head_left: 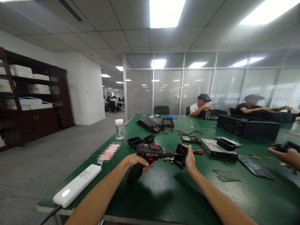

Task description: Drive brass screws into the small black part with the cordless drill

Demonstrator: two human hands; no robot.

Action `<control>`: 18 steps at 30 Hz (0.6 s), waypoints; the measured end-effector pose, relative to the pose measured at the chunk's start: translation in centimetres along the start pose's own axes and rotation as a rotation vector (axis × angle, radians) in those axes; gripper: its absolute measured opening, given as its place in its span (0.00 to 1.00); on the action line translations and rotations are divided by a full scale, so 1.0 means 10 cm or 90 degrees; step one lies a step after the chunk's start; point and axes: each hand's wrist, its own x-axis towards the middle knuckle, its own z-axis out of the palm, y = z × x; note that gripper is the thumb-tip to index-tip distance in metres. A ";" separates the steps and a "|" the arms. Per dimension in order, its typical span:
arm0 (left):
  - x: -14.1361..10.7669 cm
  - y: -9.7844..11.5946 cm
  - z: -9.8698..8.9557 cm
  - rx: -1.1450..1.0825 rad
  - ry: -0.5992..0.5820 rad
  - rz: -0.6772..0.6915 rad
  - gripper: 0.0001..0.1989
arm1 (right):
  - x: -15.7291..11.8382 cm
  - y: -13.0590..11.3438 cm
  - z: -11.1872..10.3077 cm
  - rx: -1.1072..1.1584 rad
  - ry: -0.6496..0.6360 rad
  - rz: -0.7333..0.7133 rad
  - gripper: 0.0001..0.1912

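My left hand (141, 162) is wrapped round the grip of a black cordless drill (150, 151) with red switches. The drill points right, and its bit meets or nearly meets a black plastic part (180, 156). That part is held upright by my right hand (189, 158), whose fingers are partly hidden behind it. Small brass-coloured pieces (168, 159) lie on the green table (154, 200) below the drill's front end. Just beyond my right hand is an orange-handled tool (198, 152). Black plastic trays (136, 142) rest behind the drill.
A white power strip (78, 184) and a clear bottle (119, 129) stand at the left. Across the right side are a metal box (219, 150), a black case (248, 126) and a glass shard (226, 175). Another person's hand (287, 156) reaches in at the right edge; two people sit beyond.
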 end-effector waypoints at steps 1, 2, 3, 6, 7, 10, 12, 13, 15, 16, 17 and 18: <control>0.00 0.00 0.00 -0.002 0.000 -0.004 0.20 | -0.01 0.00 0.00 0.006 -0.007 0.004 0.29; -0.01 0.01 0.00 -0.007 0.000 -0.008 0.20 | -0.01 -0.01 0.00 0.013 -0.017 0.005 0.28; -0.01 0.01 0.00 -0.014 0.000 -0.013 0.20 | -0.01 -0.01 0.00 0.019 -0.027 0.003 0.27; -0.02 0.01 -0.01 -0.038 -0.007 -0.024 0.20 | 0.01 0.00 -0.01 0.021 -0.039 -0.007 0.23; -0.03 0.01 -0.01 -0.044 -0.008 -0.026 0.20 | 0.02 0.00 -0.01 0.019 -0.036 -0.007 0.22; -0.03 0.00 -0.01 -0.050 -0.007 -0.022 0.19 | 0.04 0.02 -0.03 0.017 -0.028 -0.003 0.20; -0.03 -0.01 -0.01 -0.052 -0.002 -0.019 0.19 | 0.04 0.03 -0.03 0.018 -0.040 0.006 0.20; -0.03 -0.01 -0.01 -0.053 0.000 -0.019 0.19 | 0.04 0.03 -0.04 0.019 -0.047 0.010 0.20; -0.03 -0.02 -0.01 -0.056 0.003 -0.020 0.19 | 0.04 0.04 -0.04 0.021 -0.056 0.016 0.20; -0.03 -0.02 -0.01 -0.057 0.004 -0.021 0.19 | 0.04 0.04 -0.04 0.020 -0.054 0.016 0.20; -0.03 -0.02 -0.01 -0.057 0.005 -0.023 0.19 | 0.05 0.04 -0.04 0.019 -0.051 0.016 0.20; -0.03 -0.02 -0.01 -0.055 0.005 -0.024 0.19 | 0.05 0.04 -0.04 0.017 -0.049 0.016 0.20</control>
